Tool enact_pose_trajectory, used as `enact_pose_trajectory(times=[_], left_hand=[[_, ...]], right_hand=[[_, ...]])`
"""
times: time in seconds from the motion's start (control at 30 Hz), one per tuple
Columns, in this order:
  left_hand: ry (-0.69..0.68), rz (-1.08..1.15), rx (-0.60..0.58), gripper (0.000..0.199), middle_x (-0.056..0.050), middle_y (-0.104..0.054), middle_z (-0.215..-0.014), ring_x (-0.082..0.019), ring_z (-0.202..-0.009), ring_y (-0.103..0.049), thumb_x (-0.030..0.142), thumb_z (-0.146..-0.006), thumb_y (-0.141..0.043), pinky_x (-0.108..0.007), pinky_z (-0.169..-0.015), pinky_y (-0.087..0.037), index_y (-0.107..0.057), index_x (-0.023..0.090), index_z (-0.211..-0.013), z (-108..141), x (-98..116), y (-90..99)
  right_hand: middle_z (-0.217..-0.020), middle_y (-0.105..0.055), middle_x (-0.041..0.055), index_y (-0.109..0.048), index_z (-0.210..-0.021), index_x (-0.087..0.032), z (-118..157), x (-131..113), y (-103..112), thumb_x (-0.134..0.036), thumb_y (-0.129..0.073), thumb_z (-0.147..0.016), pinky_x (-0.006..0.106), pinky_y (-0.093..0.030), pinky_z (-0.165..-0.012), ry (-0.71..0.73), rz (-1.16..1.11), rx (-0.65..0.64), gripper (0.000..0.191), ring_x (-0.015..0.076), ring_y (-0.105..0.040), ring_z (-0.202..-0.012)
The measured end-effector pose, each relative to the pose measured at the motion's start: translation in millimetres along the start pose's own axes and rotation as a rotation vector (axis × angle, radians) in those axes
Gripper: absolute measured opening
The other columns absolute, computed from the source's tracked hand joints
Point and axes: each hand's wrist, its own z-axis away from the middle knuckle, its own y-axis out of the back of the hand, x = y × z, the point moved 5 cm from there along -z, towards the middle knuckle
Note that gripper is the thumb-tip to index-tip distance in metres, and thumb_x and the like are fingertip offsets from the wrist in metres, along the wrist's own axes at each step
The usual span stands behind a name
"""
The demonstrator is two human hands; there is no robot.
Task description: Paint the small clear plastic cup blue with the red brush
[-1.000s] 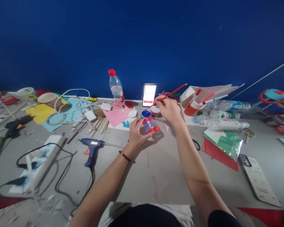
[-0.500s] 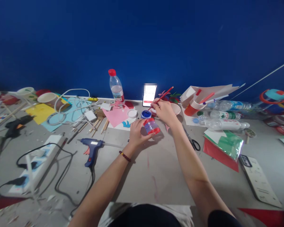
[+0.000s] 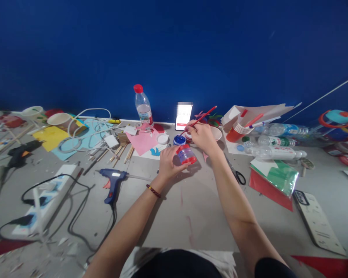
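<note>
My left hand (image 3: 169, 163) is closed around a small clear plastic piece with red ends and blue-purple paint on its middle (image 3: 186, 154), held tilted just above the table. Pinched in my right hand (image 3: 202, 135) is a red paintbrush (image 3: 204, 115), its handle pointing up to the right. The brush's lower end is over an open jar of blue paint (image 3: 179, 139); I cannot tell whether it touches the paint. Partly behind my right hand stands another small jar (image 3: 188, 136). A white lid (image 3: 162, 138) lies left of the blue paint.
A lit phone (image 3: 184, 117) leans against the blue wall. Left are a bottle with a red cap (image 3: 143, 106), a blue glue gun (image 3: 113, 183) and a power strip (image 3: 48, 200). Scissors (image 3: 238, 175), stacked paper cups (image 3: 237, 132) and plastic bottles (image 3: 278, 151) lie right.
The brush handle has tipped slightly to the right and lower. Both hands keep almost the same place, and the left still holds the plastic piece.
</note>
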Motion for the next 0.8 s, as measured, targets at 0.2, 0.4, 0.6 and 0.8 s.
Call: enact_pose_trajectory(times=[0.2,0.4,0.6,0.8], left_hand=[[-0.024,-0.021,0.013,0.061,-0.009,-0.069,-0.116,-0.027,-0.105,-0.064,0.060,-0.076,-0.073,-0.041,-0.090,-0.046,-0.057,0.022,-0.122,-1,0,-2.3],[-0.028,-0.023,0.010,0.060,-0.009,-0.068,-0.116,-0.027,-0.106,-0.064,0.061,-0.077,-0.071,-0.041,-0.090,-0.046,-0.057,0.023,-0.121,-1,0,-1.8],[-0.027,-0.005,0.023,0.059,-0.008,-0.069,-0.114,-0.026,-0.104,-0.064,0.059,-0.076,-0.073,-0.041,-0.090,-0.047,-0.056,0.024,-0.120,0,0,0.0],[-0.018,0.018,0.012,0.060,-0.009,-0.068,-0.115,-0.026,-0.107,-0.063,0.056,-0.076,-0.074,-0.041,-0.093,-0.046,-0.056,0.022,-0.123,1,-2,-1.3]], right_hand=[[-0.097,-0.076,0.0063,-0.072,-0.080,-0.020,-3,4,-8,-0.018,-0.047,-0.091,0.033,-0.048,-0.093,0.019,0.020,-0.039,0.028,0.0223,-0.069,-0.095],[-0.096,-0.075,0.0066,-0.072,-0.079,-0.021,-4,6,-3,-0.013,-0.044,-0.090,0.036,-0.047,-0.094,0.025,0.128,-0.060,0.032,0.0242,-0.068,-0.094],[-0.092,-0.074,0.0088,-0.068,-0.076,-0.021,-1,2,2,-0.015,-0.047,-0.091,0.040,-0.046,-0.089,-0.023,0.188,-0.070,0.027,0.0267,-0.067,-0.088],[-0.096,-0.075,0.0071,-0.069,-0.079,-0.021,2,1,6,-0.024,-0.047,-0.094,0.036,-0.047,-0.091,-0.005,0.088,0.019,0.027,0.0238,-0.067,-0.093]])
